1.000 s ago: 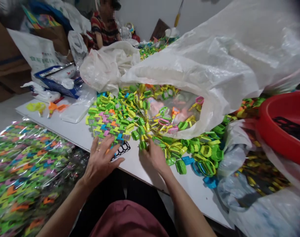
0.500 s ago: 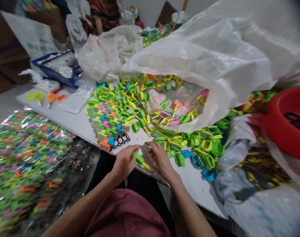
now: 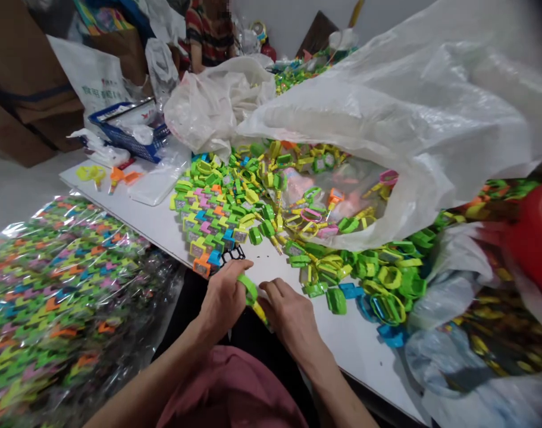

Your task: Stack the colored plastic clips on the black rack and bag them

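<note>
My left hand (image 3: 223, 299) is closed on a green toy watch (image 3: 249, 289), gripping it near the table's front edge. Its strap curves to the right and a yellow piece hangs from its lower end. At that yellow piece, the bent fingers of my right hand (image 3: 289, 315) are closed; its fingertips are partly hidden. A black plastic grid frame (image 3: 233, 254) lies just beyond my left hand. Beside it, toy watches in orange, blue, green, yellow and pink stand in tight rows (image 3: 208, 227). A loose pile of green and yellow toy watches (image 3: 355, 265) spreads behind my right hand.
A large white plastic sack (image 3: 342, 113) lies open on the white table (image 3: 143, 221), spilling toy watches. A blue basket (image 3: 134, 142) sits at the far left. Plastic-wrapped watches (image 3: 69, 285) are at lower left, a red tub (image 3: 536, 238) at right. Another person (image 3: 208, 35) is at the back.
The view has swung left, so the scene sits farther right. My right hand has moved in to the watch's yellow end, and the watch is turned more downward.
</note>
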`<state>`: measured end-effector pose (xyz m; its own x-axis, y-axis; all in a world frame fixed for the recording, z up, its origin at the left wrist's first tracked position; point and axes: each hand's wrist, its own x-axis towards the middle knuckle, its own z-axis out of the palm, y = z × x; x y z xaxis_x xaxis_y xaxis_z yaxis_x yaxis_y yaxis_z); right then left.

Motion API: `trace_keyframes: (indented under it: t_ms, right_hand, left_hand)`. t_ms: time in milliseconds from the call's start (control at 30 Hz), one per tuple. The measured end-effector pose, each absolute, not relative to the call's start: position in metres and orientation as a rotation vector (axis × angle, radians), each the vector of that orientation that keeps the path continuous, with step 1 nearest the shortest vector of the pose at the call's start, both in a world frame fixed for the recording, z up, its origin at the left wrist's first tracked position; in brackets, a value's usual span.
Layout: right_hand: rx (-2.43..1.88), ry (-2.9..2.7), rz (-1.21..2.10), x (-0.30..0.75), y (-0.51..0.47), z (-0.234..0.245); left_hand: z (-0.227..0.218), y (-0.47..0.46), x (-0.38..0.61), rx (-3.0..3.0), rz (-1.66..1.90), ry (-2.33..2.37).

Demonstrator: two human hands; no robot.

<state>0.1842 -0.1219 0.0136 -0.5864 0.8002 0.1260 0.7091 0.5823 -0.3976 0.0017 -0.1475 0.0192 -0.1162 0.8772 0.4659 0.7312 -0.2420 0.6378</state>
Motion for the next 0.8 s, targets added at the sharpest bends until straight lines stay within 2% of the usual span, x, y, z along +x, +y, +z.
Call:
trace_keyframes:
  t_ms: [67, 200, 367, 467, 533, 700, 800]
  right_hand:
    - [-1.289, -2.512, 0.378, 0.186, -0.126, 0.012]
    - [-1.154, -2.453, 0.464, 0.186, -0.127, 0.016]
    - [-1.155, -2.557, 0.265, 0.172, -0.13, 0.018]
    - [-1.147, -2.52, 0.335, 0.169, -0.132, 0.023]
    - [-1.097, -2.532, 0.335, 0.168, -0.136, 0.027]
    - [-1.061, -2.576, 0.105, 0.169, -0.135, 0.017]
    - [-1.146, -2.395, 0.354, 0.169, -0.115, 0.013]
  left_hand:
    - [0.021, -0.149, 0.009, 1.997, 1.256, 1.836]
    - [0.023, -0.15, 0.008, 2.017, 1.149, 1.944]
    - [0.029, -0.155, -0.003, 2.046, 1.123, 2.007]
    - [0.032, -0.159, -0.007, 2.064, 1.054, 2.014]
    - [0.031, -0.159, -0.008, 2.089, 1.128, 1.998]
    - [0.038, -0.16, -0.005, 2.017, 1.129, 1.904]
    - [0.067, -0.163, -0.02, 2.129, 1.002, 1.681]
